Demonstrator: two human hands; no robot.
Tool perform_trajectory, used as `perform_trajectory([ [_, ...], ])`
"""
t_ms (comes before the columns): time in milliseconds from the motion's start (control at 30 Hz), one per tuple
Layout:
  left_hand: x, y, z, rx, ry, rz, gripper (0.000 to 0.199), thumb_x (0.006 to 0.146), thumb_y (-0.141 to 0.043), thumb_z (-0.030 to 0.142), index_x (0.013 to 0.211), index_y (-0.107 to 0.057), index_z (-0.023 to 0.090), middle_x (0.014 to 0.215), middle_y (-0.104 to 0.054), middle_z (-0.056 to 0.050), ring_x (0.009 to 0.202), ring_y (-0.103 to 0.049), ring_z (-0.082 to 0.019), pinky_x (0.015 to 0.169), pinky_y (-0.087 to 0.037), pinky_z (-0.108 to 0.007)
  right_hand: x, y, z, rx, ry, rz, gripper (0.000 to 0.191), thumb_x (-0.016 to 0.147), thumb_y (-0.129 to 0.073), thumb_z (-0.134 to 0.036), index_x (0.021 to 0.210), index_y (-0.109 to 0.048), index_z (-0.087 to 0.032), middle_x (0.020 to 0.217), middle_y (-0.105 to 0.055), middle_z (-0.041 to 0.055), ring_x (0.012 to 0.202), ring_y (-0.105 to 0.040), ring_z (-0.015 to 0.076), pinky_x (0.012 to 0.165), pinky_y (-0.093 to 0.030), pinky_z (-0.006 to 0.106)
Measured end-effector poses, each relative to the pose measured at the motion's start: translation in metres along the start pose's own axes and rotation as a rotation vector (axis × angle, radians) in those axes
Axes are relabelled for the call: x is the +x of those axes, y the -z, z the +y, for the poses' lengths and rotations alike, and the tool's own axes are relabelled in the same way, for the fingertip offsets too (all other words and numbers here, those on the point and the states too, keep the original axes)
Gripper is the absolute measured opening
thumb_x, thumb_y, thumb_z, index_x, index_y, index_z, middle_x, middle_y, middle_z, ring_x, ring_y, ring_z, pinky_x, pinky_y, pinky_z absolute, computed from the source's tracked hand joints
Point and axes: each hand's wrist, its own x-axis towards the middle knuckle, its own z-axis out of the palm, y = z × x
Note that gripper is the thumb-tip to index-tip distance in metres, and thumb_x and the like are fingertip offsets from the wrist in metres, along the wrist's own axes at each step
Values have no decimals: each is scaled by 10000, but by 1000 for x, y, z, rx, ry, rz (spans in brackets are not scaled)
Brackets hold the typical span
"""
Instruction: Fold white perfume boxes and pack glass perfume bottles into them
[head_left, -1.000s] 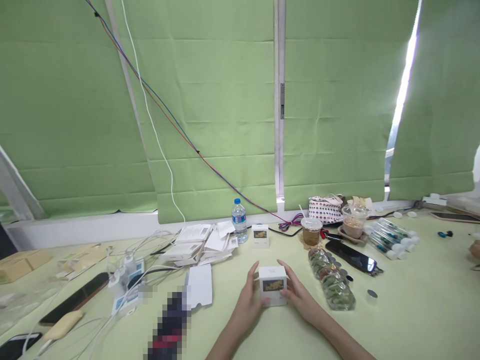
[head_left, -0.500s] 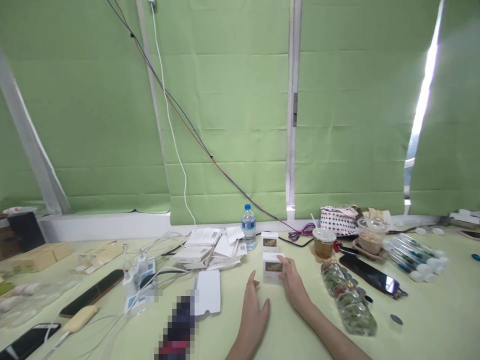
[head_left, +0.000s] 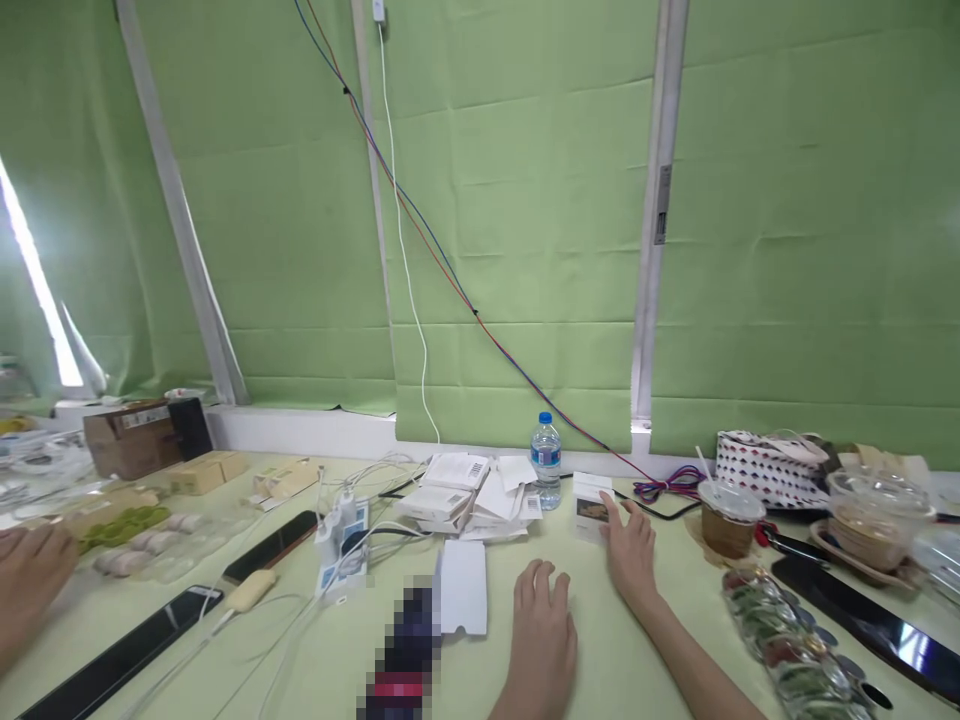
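My right hand (head_left: 631, 550) reaches forward, its fingertips touching the right side of a small white box with a dark picture (head_left: 592, 508). Its fingers are apart and do not wrap round the box. Nearer to me and to the left, my left hand (head_left: 541, 625) rests over the green table (head_left: 600, 660), palm down with fingers spread and nothing in it. A flat white card (head_left: 463, 588) lies left of it. Behind are a pile of flattened white boxes (head_left: 450, 492) and a water bottle (head_left: 546, 462).
Another person's hand (head_left: 34, 580) is at the far left. Phones (head_left: 120, 655), a power strip (head_left: 345, 545) and white cables lie on the left. To the right stand a drink cup (head_left: 727, 520), a food bowl (head_left: 870, 525), clear packets (head_left: 787, 640) and a black device (head_left: 870, 610).
The view has turned left. Where two white boxes stood in line, they now look stacked or merged at my right hand. My left hand has flattened, and another person's hand has appeared.
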Motion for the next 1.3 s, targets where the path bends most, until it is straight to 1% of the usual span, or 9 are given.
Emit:
perform_trajectory([
  [100,-3,-8,3,0,19,-192,418,797,-440,124,1187,-583,178,1308,-531,-126,1266,-406,-320,1068,-313,-483,-3,4,-10,-15,95,22,378,908,-369,-174,1264,-479,-238,1197,-393,157,1112,-416,333,875,-376,534],
  [200,-3,-17,5,-33,53,-318,441,876,-414,281,1284,-530,162,1382,-485,-166,1302,-383,-351,1095,-258,-516,1,4,-31,-10,225,-14,320,905,-368,-155,1181,-524,-203,1146,-438,140,1077,-465,285,881,-412,455],
  [367,2,-27,-2,-98,41,-381,548,882,-433,418,1356,-467,145,1472,-380,-191,1386,-258,-364,1138,-151,-538,27,-10,-83,-55,353,-144,363,842,-400,-54,1133,-562,-198,1117,-534,112,1035,-507,237,861,-437,353],
  [500,2,-29,-3,-91,41,-407,593,870,-449,453,1369,-451,132,1477,-361,-209,1390,-238,-383,1134,-151,-565,55,-33,-113,-153,344,-203,493,798,-434,21,1222,-547,-202,1211,-547,144,1070,-495,274,859,-401,389],
  [633,2,-30,-2,-82,43,-441,604,873,-427,466,1379,-438,136,1487,-340,-205,1385,-230,-404,1118,-173,-603,74,-52,-120,-218,396,-257,520,789,-476,44,1240,-552,-205,1268,-557,151,1099,-484,308,843,-366,418],
  [800,4,-36,-4,-77,45,-478,614,877,-406,454,1390,-418,117,1494,-301,-226,1391,-194,-407,1116,-161,-616,84,-57,-113,-242,509,-291,286,846,-508,-28,1034,-659,-181,1000,-673,120,940,-539,269,753,-379,361],
  [933,3,-34,-1,-81,34,-477,611,891,-376,460,1392,-413,112,1497,-289,-230,1396,-181,-401,1120,-148,-614,86,-42,-108,-257,549,-253,259,863,-512,-56,1067,-648,-139,982,-672,129,880,-531,263,735,-389,358],
  [1067,-1,-26,3,-68,7,-420,595,901,-367,474,1388,-422,135,1495,-319,-209,1397,-196,-397,1117,-163,-614,74,-7,-105,-259,560,-195,300,896,-470,-76,1158,-610,-119,1069,-657,133,897,-519,263,766,-388,367],
  [1300,-4,-20,5,-29,8,-315,522,896,-416,380,1361,-463,148,1440,-432,-182,1352,-321,-384,1116,-212,-576,6,76,-83,-235,603,-139,331,908,-431,-147,1193,-600,-159,886,-670,104,811,-532,253,718,-377,378],
])
